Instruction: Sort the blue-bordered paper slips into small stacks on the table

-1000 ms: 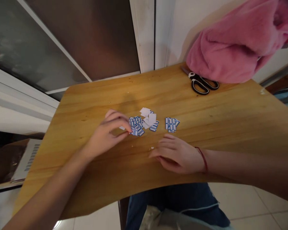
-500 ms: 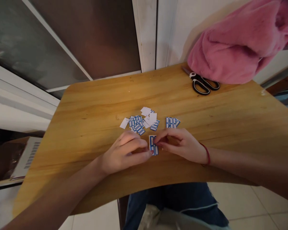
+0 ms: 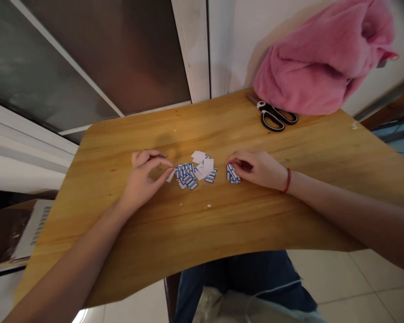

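Note:
My left hand [image 3: 147,177] has thumb and forefinger pinched together at the left edge of a loose heap of blue-bordered paper labels [image 3: 186,175]. A white label slip [image 3: 170,176], blank side up, shows right at those fingertips. On the right, my right hand [image 3: 257,169], with a red cord at the wrist, pinches a blue-bordered label [image 3: 233,170] over a smaller pile of labels [image 3: 235,181]. Its fingers partly cover that pile. Between the two groups, several white slips [image 3: 207,166] lie face down, overlapping.
Black-handled scissors [image 3: 272,117] lie at the back of the wooden table [image 3: 148,242], beside a pink plush cloth item [image 3: 319,67] against the wall. Small white scraps [image 3: 208,206] dot the front. An open cardboard box [image 3: 33,229] stands low at the left.
Both hands have parted from the label at the front middle. The right hand has carried a label to the right pile; the left has moved to the heap's left edge. The view shifted slightly.

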### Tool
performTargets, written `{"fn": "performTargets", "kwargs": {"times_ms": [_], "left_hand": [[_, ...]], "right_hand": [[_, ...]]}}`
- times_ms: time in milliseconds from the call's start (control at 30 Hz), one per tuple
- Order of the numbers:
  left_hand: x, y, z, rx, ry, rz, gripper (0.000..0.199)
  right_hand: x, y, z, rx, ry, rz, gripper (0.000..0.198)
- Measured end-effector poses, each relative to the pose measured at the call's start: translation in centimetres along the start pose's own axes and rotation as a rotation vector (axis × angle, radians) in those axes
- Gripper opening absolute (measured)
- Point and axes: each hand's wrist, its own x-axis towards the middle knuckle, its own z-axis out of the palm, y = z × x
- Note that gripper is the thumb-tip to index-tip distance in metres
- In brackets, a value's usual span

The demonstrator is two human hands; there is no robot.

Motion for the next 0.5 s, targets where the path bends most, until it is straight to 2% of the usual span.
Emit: {"fn": "performTargets", "kwargs": {"times_ms": [133, 300, 367, 500], "left_hand": [[-0.4, 0.2, 0.2, -0.056, -0.172, 0.035, 0.013], [-0.7, 0.7, 1.2, -0.091, -0.290, 0.030, 0.033], [-0.7, 0.9, 1.8, -0.096, -0.306, 0.023, 0.037], [-0.6, 1.3, 2.4, -0.129, -0.289, -0.001, 0.025]], "right_hand": [[-0.2, 0.0, -0.1, -0.146, -0.003, -0.040, 0.019], [-0.5, -0.7, 0.1, -0.131, 0.101, -0.015, 0.021], [-0.5, -0.9, 0.3, -0.098, 0.115, -0.025, 0.022], [-0.7, -1.2, 0.6, -0.049, 0.072, -0.052, 0.022]]}}
